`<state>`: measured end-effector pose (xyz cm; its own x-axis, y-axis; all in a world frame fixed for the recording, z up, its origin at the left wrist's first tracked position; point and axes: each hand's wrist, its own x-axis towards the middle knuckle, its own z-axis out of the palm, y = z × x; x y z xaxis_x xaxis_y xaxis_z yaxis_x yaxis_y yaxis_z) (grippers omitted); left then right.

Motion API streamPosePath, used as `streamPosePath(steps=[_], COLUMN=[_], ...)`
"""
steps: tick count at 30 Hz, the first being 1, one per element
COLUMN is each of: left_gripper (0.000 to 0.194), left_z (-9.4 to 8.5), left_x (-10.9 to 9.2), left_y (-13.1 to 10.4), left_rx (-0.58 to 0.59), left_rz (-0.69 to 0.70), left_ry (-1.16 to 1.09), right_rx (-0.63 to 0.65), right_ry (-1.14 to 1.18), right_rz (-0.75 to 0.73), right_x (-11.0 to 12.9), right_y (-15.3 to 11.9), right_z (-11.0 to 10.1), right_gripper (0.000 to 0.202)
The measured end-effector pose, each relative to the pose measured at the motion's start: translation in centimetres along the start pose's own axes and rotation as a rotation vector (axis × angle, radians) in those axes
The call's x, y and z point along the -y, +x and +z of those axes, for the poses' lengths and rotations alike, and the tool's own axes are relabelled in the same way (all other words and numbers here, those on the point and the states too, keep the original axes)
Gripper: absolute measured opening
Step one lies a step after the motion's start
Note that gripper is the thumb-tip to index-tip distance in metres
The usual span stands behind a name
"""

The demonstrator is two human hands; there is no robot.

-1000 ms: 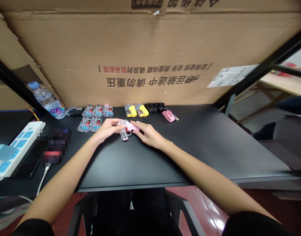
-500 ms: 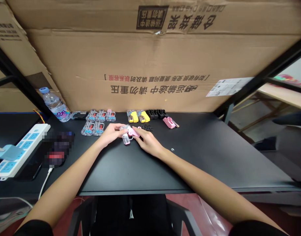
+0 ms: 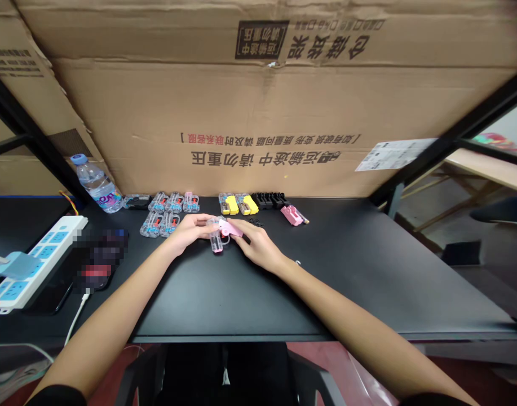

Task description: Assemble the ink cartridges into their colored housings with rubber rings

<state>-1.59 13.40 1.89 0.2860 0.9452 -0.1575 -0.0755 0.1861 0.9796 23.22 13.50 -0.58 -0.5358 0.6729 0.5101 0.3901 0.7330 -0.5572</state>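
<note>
Cardboard (image 3: 241,107): the big brown sheet stands upright behind the bottle (image 3: 99,185), with upside-down print on it.
Table (image 3: 351,276): black; the bottle leans at its far left, and all the work lies to the right of the bottle.
Left hand (image 3: 188,232): right of the bottle and nearer the person, fingers curled, thumb and fingers pinched on the clear side of a toy (image 3: 222,230).
Right hand (image 3: 258,241): farther right of the bottle, half-curled, its fingers closed around the toy's pink end.
Work in hand: apparently fitting or adjusting the pink part against the clear body – both hands are on the one toy.
Next move: seems to call for a steady left grip while the right fingers press or line up the pink part, without twisting it.
Clear toys (image 3: 157,223): five just right of the bottle, in two rows; they look like finished ones.
Toy: held between the hands, right of the bottle and nearer the person; gun-shaped, a see-through handle pointing towards the person, pink tip, clear loop beside it, pink upper part – inner detail too small to tell.
Black rings (image 3: 255,223): well right of the bottle, partly hidden behind the right hand.
</note>
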Motion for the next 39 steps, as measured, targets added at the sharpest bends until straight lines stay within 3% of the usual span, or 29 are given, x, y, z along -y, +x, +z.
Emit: streamPosePath(steps=[9, 16, 22, 30, 39], left_gripper=[0.053, 0.048, 0.052, 0.057, 0.046], left_z=[0.3, 0.6, 0.8, 0.8, 0.2], left_x=[0.0, -0.8, -0.9, -0.8, 0.0], left_y=[-0.1, -0.3, -0.5, -0.6, 0.4], left_rx=[-0.005, -0.072, 0.024, 0.024, -0.065], left_rz=[0.029, -0.006, 0.074, 0.1, 0.194], left_ry=[-0.03, -0.021, 0.06, 0.101, 0.223], right_rx=[-0.032, -0.111, -0.096, -0.137, -0.164], right_ry=[0.004, 0.244, 0.511, 0.333, 0.281], right_rz=[0.02, 0.279, 0.463, 0.279, 0.322], right_x=[0.7, 1.3, 0.7, 0.9, 0.4], right_y=[0.3, 0.4, 0.7, 0.4, 0.6], right_z=[-0.5, -0.2, -0.3, -0.1, -0.4], right_gripper=[0.045, 0.041, 0.041, 0.039, 0.043])
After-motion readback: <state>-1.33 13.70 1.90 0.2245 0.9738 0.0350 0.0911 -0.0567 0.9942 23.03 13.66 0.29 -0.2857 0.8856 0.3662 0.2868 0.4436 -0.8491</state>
